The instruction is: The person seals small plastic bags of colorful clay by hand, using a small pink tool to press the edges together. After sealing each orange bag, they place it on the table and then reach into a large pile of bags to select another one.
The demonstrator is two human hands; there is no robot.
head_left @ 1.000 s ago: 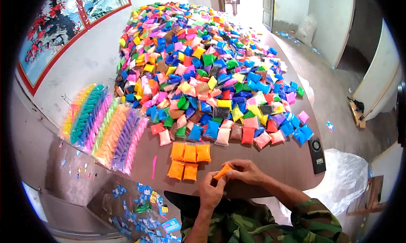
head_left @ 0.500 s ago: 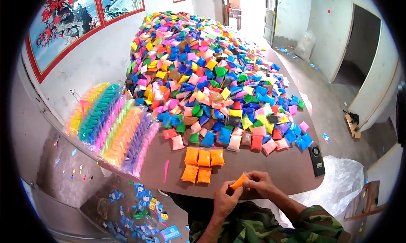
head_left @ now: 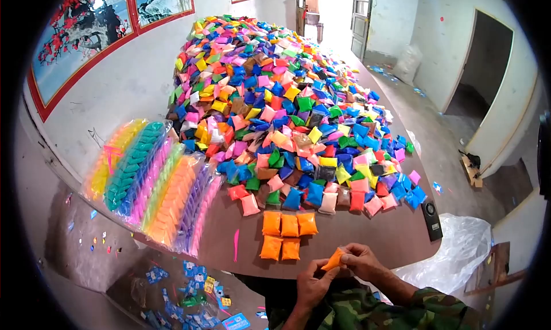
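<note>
An orange packet [head_left: 333, 260] is pinched between my two hands just above the table's near edge. My left hand [head_left: 313, 283] grips its lower left end, while my right hand [head_left: 361, 262] holds the upper right end. To the left of my hands, several similar orange packets [head_left: 280, 247] lie flat on the table in two rows, three above and two below. Beyond them spreads a big heap of small packets [head_left: 275, 112] in many colours. A thin pink plastic strip [head_left: 236, 245] lies left of the orange rows.
Clear bags of coloured, braid-like rows [head_left: 166, 198] lie along the table's left side. A black device [head_left: 431, 220] rests at the right edge of the brown table [head_left: 218, 244]. Blue printed wrappers [head_left: 198, 301] litter the floor at left; clear plastic sheeting [head_left: 459, 244] lies at right.
The view has shifted slightly, so the table's contents sit a little lower and to the right. Both hands keep hold of the orange packet, which looks tilted a bit more upright.
</note>
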